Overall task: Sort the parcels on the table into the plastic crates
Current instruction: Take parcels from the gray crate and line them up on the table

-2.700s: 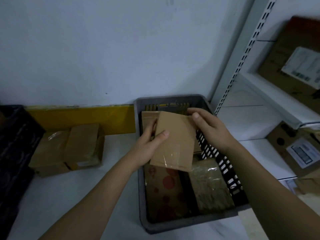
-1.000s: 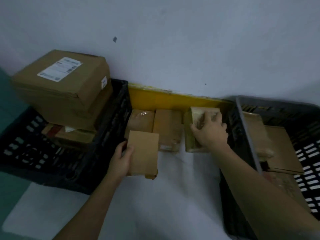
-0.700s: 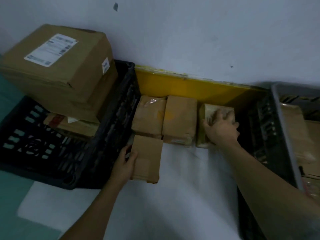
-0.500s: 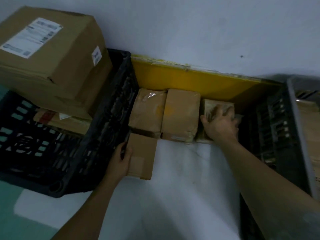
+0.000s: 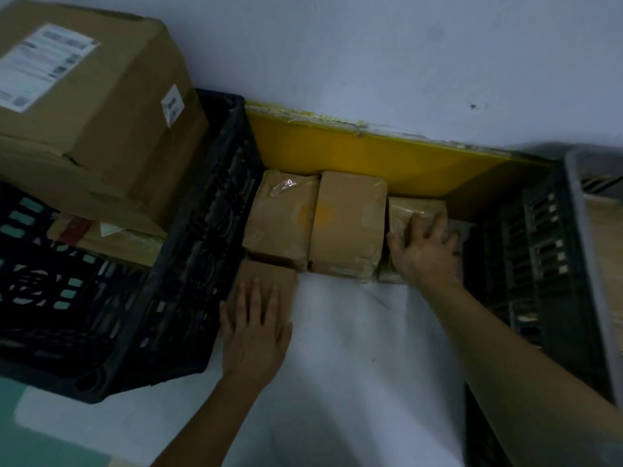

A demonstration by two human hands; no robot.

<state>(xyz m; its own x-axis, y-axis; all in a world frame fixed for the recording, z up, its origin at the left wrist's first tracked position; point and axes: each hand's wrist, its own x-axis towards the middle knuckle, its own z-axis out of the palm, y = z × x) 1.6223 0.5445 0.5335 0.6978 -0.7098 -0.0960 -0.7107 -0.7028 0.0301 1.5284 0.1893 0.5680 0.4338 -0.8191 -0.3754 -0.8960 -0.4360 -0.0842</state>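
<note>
Left hand (image 5: 254,326) at lower centre of the frame, laid flat with fingers straight and slightly spread on a flat brown parcel (image 5: 269,276), pressing it onto the white counter (image 5: 354,348) right beside the black crate (image 5: 188,264). Right hand (image 5: 425,251) at centre right, fingers curled over the top of a small taped parcel (image 5: 413,210), gripping it. Just left of that one, two more taped parcels (image 5: 347,224) side by side, touching each other, backed against a yellow board (image 5: 371,160) along the wall. Black crate filling the left of the frame, carrying a large cardboard box (image 5: 91,106) with a white label at upper left, more packages underneath. Grey crate (image 5: 586,251) at the right edge, dark slatted wall facing the counter, a strip of brown cardboard visible inside.
</note>
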